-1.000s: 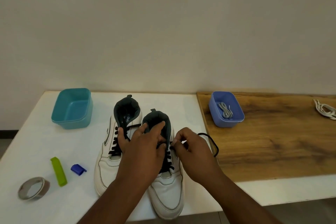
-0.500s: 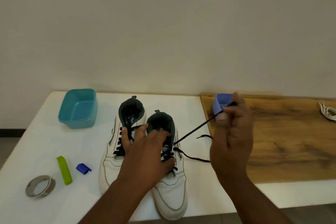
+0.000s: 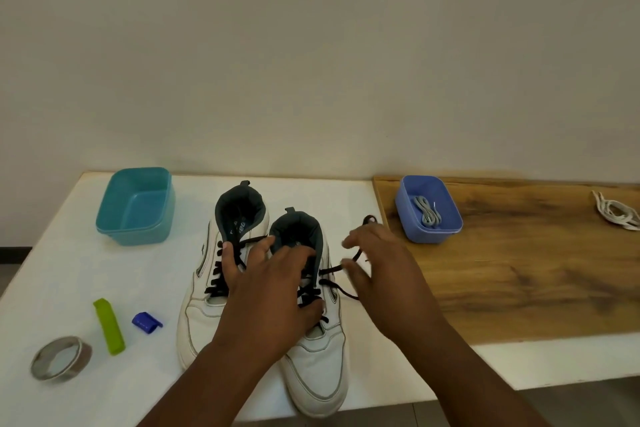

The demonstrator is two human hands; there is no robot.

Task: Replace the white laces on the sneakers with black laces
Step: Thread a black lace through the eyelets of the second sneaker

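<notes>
Two white sneakers stand side by side on the white table point(image 3: 69, 270), both threaded with black laces. My left hand point(image 3: 273, 288) rests with spread fingers on the tongue and laces of the right sneaker point(image 3: 318, 374), reaching across to the left sneaker point(image 3: 204, 291). My right hand point(image 3: 381, 274) hovers just right of that shoe's top eyelets. A slack black lace end point(image 3: 334, 268) runs from the eyelet between its thumb and fingers, looping out behind the hand. Motion blur hides whether the fingers pinch it. A second lace end lies on the table under the hand.
A teal tub point(image 3: 138, 208) sits back left. On the wooden board point(image 3: 519, 288) stands a blue tub point(image 3: 450, 218) holding grey laces point(image 3: 427, 213); white laces point(image 3: 616, 215) lie far right. A green clip point(image 3: 109, 326), blue piece point(image 3: 147, 322) and tape roll point(image 3: 60, 359) lie front left.
My right hand pulled the black lace up and to the right, then came back down beside the right sneaker's eyelets. The lace went from taut to slack. My left hand stayed on the shoe.
</notes>
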